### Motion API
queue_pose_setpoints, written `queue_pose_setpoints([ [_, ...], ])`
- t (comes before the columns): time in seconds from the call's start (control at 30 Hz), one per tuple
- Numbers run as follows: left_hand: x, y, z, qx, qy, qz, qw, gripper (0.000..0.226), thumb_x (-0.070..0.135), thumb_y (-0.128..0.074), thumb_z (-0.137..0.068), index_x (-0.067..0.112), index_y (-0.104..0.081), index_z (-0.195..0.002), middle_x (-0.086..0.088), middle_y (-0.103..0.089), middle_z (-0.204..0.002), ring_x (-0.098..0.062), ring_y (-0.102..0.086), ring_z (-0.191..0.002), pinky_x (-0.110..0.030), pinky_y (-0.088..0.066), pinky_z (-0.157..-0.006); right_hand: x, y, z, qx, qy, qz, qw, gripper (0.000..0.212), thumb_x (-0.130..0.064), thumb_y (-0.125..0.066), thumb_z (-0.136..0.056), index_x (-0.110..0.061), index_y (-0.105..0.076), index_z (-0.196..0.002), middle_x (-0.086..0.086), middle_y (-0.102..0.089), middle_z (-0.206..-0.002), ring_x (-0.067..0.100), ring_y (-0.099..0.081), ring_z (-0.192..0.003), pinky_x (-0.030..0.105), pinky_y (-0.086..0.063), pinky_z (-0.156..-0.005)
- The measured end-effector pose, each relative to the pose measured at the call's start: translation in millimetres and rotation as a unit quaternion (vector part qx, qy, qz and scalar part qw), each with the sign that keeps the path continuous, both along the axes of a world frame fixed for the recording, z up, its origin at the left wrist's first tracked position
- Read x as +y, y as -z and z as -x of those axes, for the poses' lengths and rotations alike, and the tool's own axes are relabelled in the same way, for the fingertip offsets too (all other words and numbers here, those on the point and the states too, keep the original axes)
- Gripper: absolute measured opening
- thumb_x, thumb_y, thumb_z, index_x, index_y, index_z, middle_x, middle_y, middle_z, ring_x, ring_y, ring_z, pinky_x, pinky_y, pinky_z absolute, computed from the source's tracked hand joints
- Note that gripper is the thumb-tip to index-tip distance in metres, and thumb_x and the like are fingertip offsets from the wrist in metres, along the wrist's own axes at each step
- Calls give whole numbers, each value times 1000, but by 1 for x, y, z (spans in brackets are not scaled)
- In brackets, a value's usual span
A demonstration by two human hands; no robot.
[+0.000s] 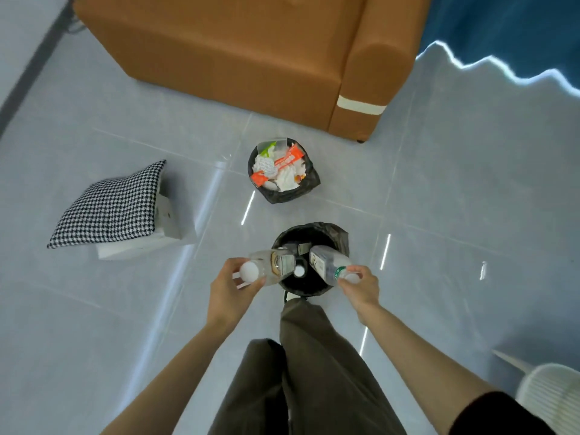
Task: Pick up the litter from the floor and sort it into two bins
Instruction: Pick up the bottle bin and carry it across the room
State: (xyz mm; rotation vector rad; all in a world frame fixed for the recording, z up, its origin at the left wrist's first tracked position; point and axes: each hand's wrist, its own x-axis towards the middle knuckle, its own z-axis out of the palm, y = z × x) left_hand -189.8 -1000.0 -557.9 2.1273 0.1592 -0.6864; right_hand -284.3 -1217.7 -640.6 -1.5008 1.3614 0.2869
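My left hand (230, 288) grips a clear plastic bottle (272, 265) by its white-capped end, over the left rim of the near bin (337, 235), which is lined with a black bag. My right hand (361, 285) pinches a second clear bottle (326, 263) near its green-ringed neck, over the bin's right rim. Both bottles point inward over the opening. Inside the near bin lies another bottle with a white cap (299, 271). A far bin (310, 180), also black-lined, is full of white paper and orange wrappers.
An orange sofa (251, 51) stands behind the far bin. A black-and-white checked cushion (110, 207) leans on white boxes at the left. A white chair (552, 400) is at the lower right. My legs in brown trousers stand just before the near bin.
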Motion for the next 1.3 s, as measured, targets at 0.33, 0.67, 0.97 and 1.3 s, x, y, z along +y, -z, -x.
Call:
queue_pose_setpoints([
  [0.33,-29,89,-78,44,51,-29,997,41,19,-78,-75,27,-50,-103,6,-60,-108,-20,-59,-100,-25,-51,-81,9,84,-58,49,57,1,997,32,-5,-63,-84,-16,-56,-113,13,-46,-123,21,-50,-95,35,-51,-91],
  [0.67,-49,180,-139,85,158,-45,983,44,23,-79,-72,28,-50,-104,10,-59,-106,-13,-59,-96,-7,-42,-65,18,189,-86,83,126,2,989,40,-4,-48,-94,-21,-55,-129,9,-52,-134,28,-51,-120,35,-44,-102],
  [0.97,-77,202,-157,96,235,-79,964,39,25,-72,-81,23,-51,-114,9,-56,-106,-4,-57,-83,-5,-40,-58,29,193,-67,115,254,4,960,33,-11,-49,-95,-16,-54,-128,11,-43,-135,28,-53,-111,34,-47,-93],
  [1.3,-114,232,-126,75,187,-70,977,39,26,-67,-85,19,-48,-118,1,-55,-109,-17,-56,-95,-24,-42,-73,49,191,3,141,355,-25,924,33,-13,-45,-97,-18,-50,-130,7,-40,-141,7,-43,-68,21,-42,-64],
])
